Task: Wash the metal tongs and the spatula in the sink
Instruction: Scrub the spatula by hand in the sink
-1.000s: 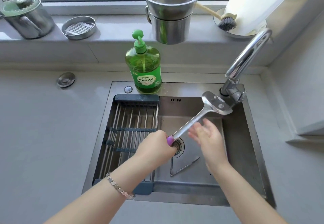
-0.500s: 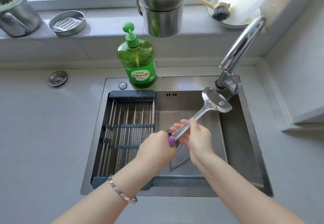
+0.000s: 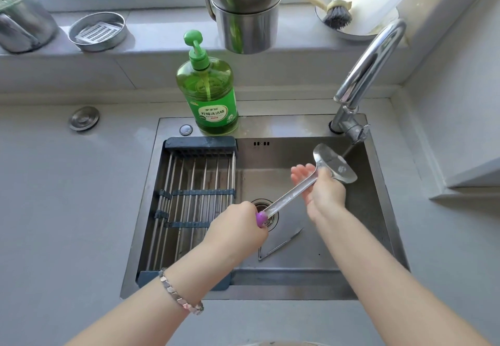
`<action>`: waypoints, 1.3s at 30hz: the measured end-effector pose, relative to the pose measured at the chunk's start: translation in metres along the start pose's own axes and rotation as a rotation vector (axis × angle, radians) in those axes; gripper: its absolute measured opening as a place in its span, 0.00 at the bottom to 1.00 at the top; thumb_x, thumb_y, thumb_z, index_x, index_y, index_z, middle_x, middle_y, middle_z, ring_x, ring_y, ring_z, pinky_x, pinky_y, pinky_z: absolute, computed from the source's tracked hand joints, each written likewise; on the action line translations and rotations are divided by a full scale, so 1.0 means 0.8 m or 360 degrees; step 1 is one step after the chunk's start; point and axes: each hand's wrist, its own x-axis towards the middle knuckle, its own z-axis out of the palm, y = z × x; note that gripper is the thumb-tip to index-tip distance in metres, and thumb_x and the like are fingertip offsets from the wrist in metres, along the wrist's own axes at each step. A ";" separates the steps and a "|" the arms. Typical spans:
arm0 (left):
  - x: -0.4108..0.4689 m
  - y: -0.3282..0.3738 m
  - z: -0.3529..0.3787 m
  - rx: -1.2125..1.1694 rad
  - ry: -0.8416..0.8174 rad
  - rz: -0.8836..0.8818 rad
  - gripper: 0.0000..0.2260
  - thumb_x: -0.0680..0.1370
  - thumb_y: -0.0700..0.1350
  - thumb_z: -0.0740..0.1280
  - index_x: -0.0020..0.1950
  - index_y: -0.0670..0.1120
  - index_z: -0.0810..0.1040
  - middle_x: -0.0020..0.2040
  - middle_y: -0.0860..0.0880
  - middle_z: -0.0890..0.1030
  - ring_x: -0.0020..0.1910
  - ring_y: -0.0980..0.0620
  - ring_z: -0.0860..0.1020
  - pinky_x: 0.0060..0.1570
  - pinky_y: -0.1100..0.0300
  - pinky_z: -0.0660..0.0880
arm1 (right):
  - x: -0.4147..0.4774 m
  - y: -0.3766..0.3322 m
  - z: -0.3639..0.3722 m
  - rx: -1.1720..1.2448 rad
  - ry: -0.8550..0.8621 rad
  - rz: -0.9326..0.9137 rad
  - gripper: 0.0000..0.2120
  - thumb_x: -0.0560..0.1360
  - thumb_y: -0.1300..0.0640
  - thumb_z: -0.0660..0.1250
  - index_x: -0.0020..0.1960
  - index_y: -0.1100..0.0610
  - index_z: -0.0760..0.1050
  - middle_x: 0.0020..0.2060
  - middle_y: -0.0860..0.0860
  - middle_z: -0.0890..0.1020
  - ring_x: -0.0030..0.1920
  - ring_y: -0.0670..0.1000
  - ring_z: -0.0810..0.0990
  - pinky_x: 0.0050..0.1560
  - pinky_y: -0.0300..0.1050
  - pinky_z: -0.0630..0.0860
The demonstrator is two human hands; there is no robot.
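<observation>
The metal tongs (image 3: 289, 197) have a purple end and spoon-shaped heads, and they slant up to the right over the steel sink (image 3: 284, 126). My left hand (image 3: 238, 226) grips the purple end above the drain. My right hand (image 3: 324, 194) holds the shaft just below the heads, with the shaft between thumb and fingers. The heads sit under the nozzle of the faucet (image 3: 365, 69), where a thin stream of water reaches them. No separate spatula can be made out.
A dark drying rack (image 3: 194, 197) fills the left half of the sink. A green soap bottle (image 3: 208, 96) stands on the sink's back rim. A thin metal piece (image 3: 281, 244) lies on the sink floor. Stacked steel pots (image 3: 243, 21) and a brush (image 3: 335, 15) sit on the sill.
My right hand closed on the shaft near the purple end, then slid up it to just below the heads. My left hand kept its grip.
</observation>
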 end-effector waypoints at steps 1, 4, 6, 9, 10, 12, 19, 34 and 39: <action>-0.001 0.001 0.001 0.0021 -0.0002 0.0003 0.13 0.79 0.49 0.58 0.36 0.45 0.67 0.33 0.49 0.71 0.39 0.41 0.77 0.38 0.58 0.70 | -0.002 0.004 0.000 0.0019 -0.0002 0.0025 0.15 0.82 0.61 0.51 0.41 0.63 0.70 0.35 0.58 0.78 0.24 0.48 0.81 0.28 0.38 0.80; 0.002 0.002 0.001 -0.0018 0.0026 -0.0021 0.11 0.78 0.48 0.59 0.37 0.45 0.68 0.33 0.49 0.70 0.37 0.43 0.75 0.38 0.57 0.71 | -0.026 0.037 -0.003 -0.0232 -0.0227 0.0174 0.15 0.82 0.62 0.49 0.43 0.64 0.71 0.33 0.58 0.80 0.26 0.50 0.82 0.28 0.40 0.80; 0.003 0.000 -0.001 -0.0052 0.0021 -0.0041 0.11 0.78 0.48 0.59 0.37 0.45 0.68 0.33 0.49 0.71 0.35 0.45 0.73 0.37 0.58 0.71 | -0.024 0.029 -0.002 -0.0216 -0.0286 0.0205 0.14 0.82 0.62 0.51 0.43 0.65 0.72 0.31 0.57 0.81 0.27 0.50 0.82 0.28 0.41 0.79; 0.000 0.002 -0.004 0.0008 -0.0014 -0.0034 0.14 0.79 0.48 0.58 0.34 0.46 0.65 0.33 0.48 0.70 0.36 0.43 0.74 0.39 0.56 0.74 | 0.006 -0.001 0.004 0.0091 -0.0091 0.0068 0.15 0.82 0.60 0.51 0.42 0.64 0.70 0.34 0.58 0.79 0.24 0.49 0.81 0.27 0.39 0.80; -0.002 0.004 -0.004 0.0016 -0.0021 -0.0038 0.15 0.79 0.48 0.58 0.33 0.46 0.64 0.33 0.48 0.70 0.37 0.41 0.76 0.40 0.54 0.75 | 0.007 0.001 0.005 0.0107 -0.0080 0.0063 0.16 0.82 0.59 0.50 0.41 0.64 0.70 0.35 0.58 0.79 0.23 0.49 0.81 0.27 0.39 0.80; -0.002 0.007 -0.004 -0.0024 -0.0018 -0.0067 0.15 0.79 0.48 0.58 0.33 0.46 0.63 0.34 0.45 0.73 0.43 0.39 0.80 0.43 0.52 0.77 | -0.006 0.016 0.006 -0.0049 -0.0178 0.0146 0.18 0.83 0.56 0.50 0.41 0.64 0.71 0.34 0.59 0.79 0.24 0.49 0.81 0.27 0.39 0.80; -0.008 0.010 -0.004 0.0098 0.0003 -0.0047 0.12 0.79 0.48 0.57 0.38 0.44 0.66 0.36 0.47 0.71 0.47 0.41 0.79 0.44 0.55 0.75 | 0.022 -0.019 0.019 0.0149 -0.0015 0.0314 0.23 0.79 0.42 0.52 0.40 0.59 0.71 0.20 0.49 0.80 0.21 0.46 0.80 0.20 0.34 0.74; -0.007 0.013 0.000 0.0195 0.0115 -0.0026 0.10 0.80 0.49 0.55 0.44 0.45 0.70 0.48 0.43 0.80 0.48 0.42 0.79 0.47 0.55 0.75 | 0.028 -0.024 0.025 0.0001 -0.0050 0.0446 0.25 0.79 0.39 0.47 0.32 0.54 0.62 0.13 0.45 0.59 0.12 0.45 0.56 0.19 0.29 0.53; -0.004 0.011 0.005 -0.0037 0.0066 -0.0105 0.11 0.79 0.48 0.58 0.39 0.44 0.69 0.39 0.45 0.75 0.47 0.41 0.80 0.47 0.53 0.76 | 0.013 -0.001 0.023 0.0078 -0.0045 0.0101 0.17 0.82 0.55 0.47 0.37 0.57 0.65 0.21 0.48 0.59 0.14 0.43 0.56 0.17 0.32 0.53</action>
